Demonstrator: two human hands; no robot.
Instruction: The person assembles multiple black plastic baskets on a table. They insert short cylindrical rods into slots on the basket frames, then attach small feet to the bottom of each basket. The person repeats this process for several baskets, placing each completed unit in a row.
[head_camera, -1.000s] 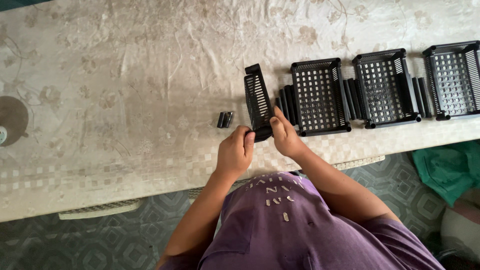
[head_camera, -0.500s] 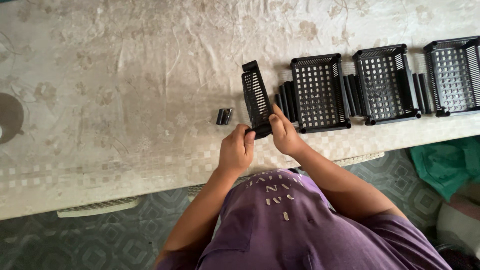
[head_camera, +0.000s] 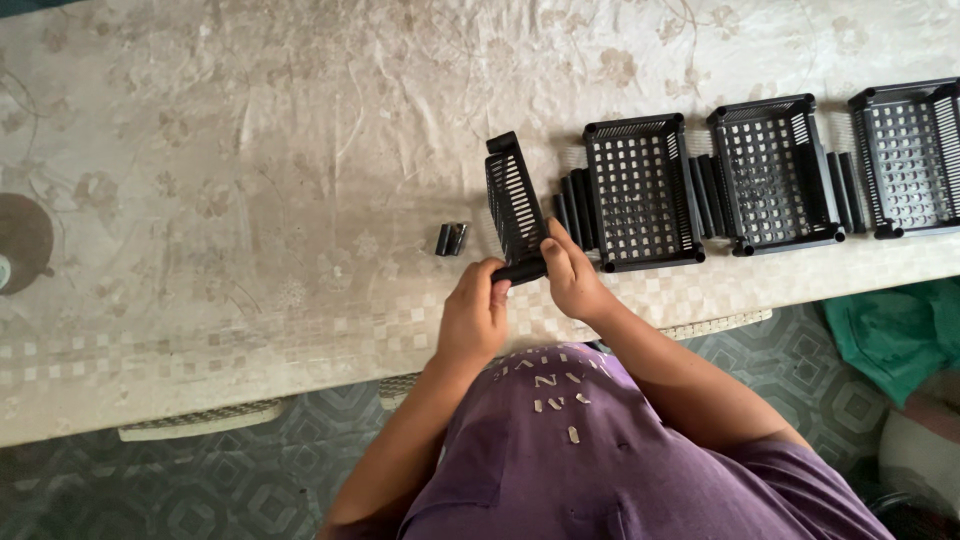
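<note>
At the table (head_camera: 250, 130) edge, I see both hands pinching one slatted black panel (head_camera: 513, 205) by its near end: left hand (head_camera: 472, 318) below-left, right hand (head_camera: 570, 278) beside it. Long axis runs away from me, tilted slightly left.

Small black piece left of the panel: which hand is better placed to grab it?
Probably left. The left hand sits on the panel's left side, nearer the small black piece. The right hand would have to cross the panel.

Left hand (head_camera: 472, 318) and right hand (head_camera: 572, 278) raised close together, fingers curled in pinch grip, forearms bent inward
</note>
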